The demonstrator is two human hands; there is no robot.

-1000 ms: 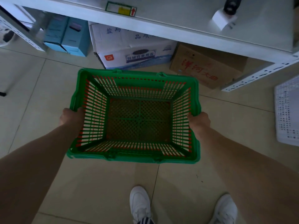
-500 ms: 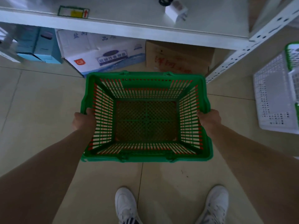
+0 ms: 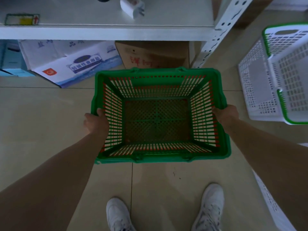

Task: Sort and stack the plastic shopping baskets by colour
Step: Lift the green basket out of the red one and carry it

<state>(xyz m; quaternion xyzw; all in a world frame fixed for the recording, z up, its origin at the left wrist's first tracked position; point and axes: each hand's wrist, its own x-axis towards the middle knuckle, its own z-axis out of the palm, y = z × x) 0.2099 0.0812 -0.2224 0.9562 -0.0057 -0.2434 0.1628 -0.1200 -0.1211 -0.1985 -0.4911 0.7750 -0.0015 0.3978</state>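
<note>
Green basket held level above the tiled floor, in front of the shelf. Red slats visible through its walls. Left hand clasped on the left rim; right hand clasped on the right rim. White baskets with green rims lying to the right, apart from it.

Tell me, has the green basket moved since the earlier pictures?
Yes. The green basket has moved right along the shelf, from before the white printed box toward the white baskets.
</note>
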